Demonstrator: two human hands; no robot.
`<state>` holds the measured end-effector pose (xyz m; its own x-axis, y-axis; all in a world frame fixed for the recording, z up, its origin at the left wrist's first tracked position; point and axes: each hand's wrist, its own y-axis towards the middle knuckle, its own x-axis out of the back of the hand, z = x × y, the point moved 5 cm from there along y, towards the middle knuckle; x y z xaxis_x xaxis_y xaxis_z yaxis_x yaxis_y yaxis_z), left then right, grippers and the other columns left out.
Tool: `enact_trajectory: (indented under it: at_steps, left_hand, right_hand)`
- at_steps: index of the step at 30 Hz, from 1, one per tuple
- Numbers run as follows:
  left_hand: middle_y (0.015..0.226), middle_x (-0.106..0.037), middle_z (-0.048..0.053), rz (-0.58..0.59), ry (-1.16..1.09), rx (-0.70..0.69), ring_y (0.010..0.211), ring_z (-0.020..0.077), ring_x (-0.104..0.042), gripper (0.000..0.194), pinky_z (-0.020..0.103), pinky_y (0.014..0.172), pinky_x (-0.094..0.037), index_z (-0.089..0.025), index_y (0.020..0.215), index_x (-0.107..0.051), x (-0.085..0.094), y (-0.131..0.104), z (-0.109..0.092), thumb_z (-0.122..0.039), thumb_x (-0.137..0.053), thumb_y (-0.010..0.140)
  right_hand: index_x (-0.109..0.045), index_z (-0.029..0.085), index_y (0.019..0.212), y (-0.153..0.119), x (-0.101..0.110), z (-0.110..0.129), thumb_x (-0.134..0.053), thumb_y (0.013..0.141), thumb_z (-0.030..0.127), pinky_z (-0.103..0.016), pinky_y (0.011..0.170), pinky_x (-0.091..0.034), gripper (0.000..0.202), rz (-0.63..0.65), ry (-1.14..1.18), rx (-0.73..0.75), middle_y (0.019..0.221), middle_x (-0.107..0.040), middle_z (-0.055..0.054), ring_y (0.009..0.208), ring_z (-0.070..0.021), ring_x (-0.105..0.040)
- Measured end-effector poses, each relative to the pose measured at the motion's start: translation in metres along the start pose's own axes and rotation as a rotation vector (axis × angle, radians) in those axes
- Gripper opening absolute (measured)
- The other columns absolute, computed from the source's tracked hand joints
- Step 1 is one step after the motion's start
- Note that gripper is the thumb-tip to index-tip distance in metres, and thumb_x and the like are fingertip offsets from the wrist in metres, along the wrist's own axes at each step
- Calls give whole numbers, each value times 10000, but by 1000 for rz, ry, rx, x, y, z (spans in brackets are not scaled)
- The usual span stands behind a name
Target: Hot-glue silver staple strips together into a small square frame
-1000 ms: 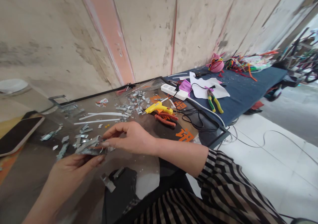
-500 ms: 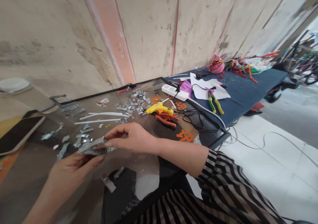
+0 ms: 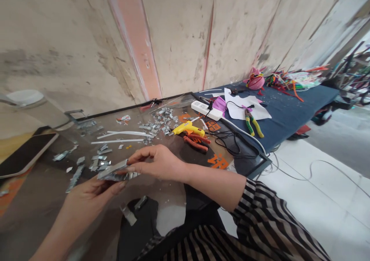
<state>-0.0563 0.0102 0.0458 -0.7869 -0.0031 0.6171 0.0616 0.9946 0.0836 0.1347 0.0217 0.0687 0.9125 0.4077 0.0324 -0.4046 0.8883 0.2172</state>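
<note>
Silvery piece [image 3: 113,170] is pinched by the nearly closed left hand [image 3: 87,194] and right hand [image 3: 160,163]

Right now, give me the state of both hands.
Left hand: closed, holding the silver piece from below.
Right hand: closed, pinching the same piece at its right end.

Silvery piece [image 3: 112,170] in left grip [image 3: 90,193]

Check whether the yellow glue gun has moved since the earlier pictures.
No. The yellow glue gun lies just as before relative to the white power strip; only the camera's view has shifted.
</note>
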Motion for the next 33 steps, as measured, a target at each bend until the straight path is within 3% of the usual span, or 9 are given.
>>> enact_trajectory:
  at_steps: [19,27,33]
  left_hand:
    - [672,-783,50,50,-8,-18,627,269,-695,353,342,607,-551,-220,711,-777,-5,0,18,-549,-715,601]
    - [665,-761,38,74,-94,-45,615,245,-673,349,331,596,-549,-221,772,-773,-9,2,20,-535,-703,634]
    - [664,-743,42,85,-184,-74,596,223,-656,337,298,565,-535,-217,774,-766,-14,2,34,-529,-703,662]
  right_hand:
    - [-748,167,830,-2,0,-3,-783,703,347,-200,654,-415,222,-42,32,-94,748,-662,13,665,-82,-526]
    - [-739,153,815,-2,-2,2,-777,697,367,-210,620,-389,248,-48,8,-115,715,-631,14,636,-86,-473]
    - [-740,170,790,-1,-3,2,-783,681,427,-237,633,-404,283,-51,-27,-115,721,-652,-2,644,-112,-490]
